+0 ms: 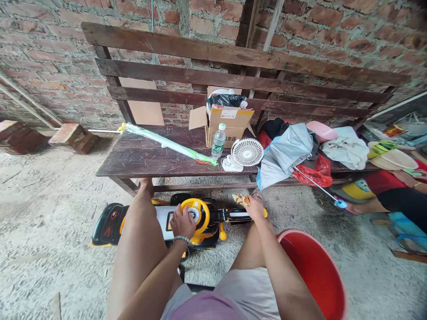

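Left hand (183, 223) fingers clenched on toy car (156, 222) steering wheel (197, 213); right hand (255, 207) fingers grasping cloth (240, 199).

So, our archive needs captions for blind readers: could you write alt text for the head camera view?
A seated person's left hand grips the yellow steering wheel of a toy ride-on car on a concrete floor, while the right hand presses a patterned cloth to it. Behind stands a wooden bench with a white fan, and a red bucket sits at the right.
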The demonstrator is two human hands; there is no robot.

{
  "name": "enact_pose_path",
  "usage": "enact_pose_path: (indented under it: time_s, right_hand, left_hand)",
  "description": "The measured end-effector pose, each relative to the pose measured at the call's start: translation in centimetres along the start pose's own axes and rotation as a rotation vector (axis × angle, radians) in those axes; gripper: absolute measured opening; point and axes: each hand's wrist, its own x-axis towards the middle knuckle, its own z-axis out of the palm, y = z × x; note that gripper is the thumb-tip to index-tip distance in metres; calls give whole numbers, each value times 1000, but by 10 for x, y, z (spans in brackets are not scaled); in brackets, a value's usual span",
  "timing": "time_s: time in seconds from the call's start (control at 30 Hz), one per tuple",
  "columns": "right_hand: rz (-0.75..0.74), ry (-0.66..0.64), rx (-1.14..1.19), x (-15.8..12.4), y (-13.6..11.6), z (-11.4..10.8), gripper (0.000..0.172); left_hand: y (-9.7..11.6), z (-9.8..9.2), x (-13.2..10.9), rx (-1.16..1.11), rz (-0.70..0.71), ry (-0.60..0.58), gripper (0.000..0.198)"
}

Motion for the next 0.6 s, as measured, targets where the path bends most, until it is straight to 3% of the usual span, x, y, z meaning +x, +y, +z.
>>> enact_pose_path:
  time_s: [0.1, 0.27, 0.5, 0.6]
  right_hand:
    - [8, 18, 104, -7, -7, 3, 38]
    - [-87, 79, 293, -12, -21, 6, 42]
    - [-334, 189, 231, -44, -37, 9, 38]
    - [-341, 179, 145, -64, -38, 6, 40]
  left_hand:
    - [0, 4, -4, -4, 28, 27, 52]
    - [5, 13, -16, 18, 200, 67, 58]
    - [18, 12, -19, 73, 279, -42, 60]
    - [22, 10, -17, 98, 263, -45, 60]
